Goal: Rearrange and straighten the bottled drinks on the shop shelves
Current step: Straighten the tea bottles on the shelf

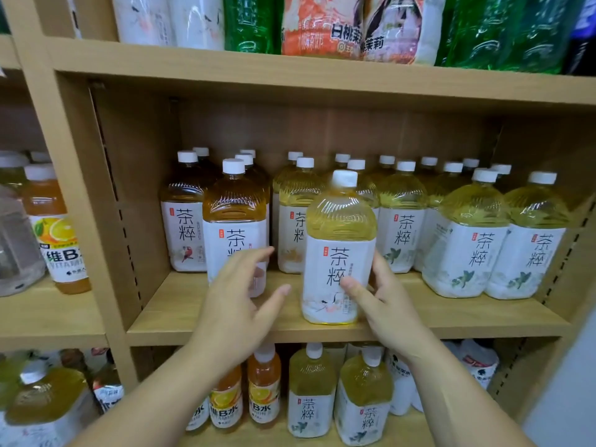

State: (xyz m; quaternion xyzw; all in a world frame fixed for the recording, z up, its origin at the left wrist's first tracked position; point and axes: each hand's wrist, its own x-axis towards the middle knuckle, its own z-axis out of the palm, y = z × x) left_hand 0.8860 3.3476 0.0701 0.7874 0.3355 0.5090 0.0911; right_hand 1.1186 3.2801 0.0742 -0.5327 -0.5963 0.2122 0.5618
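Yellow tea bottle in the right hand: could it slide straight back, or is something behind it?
Blocked: another yellow bottle stands directly behind the yellow tea bottle gripped by the right hand; only its cap and shoulder show above it.

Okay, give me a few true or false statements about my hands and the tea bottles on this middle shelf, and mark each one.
1. The right hand grips a pale yellow tea bottle near the front edge of the middle shelf. True.
2. That bottle has no cap. False: a white cap sits on it.
3. The left hand holds a bottle. False: its fingers are spread in front of an amber tea bottle, gripping nothing.
4. The amber bottles stand left of the other pale yellow bottles. True.
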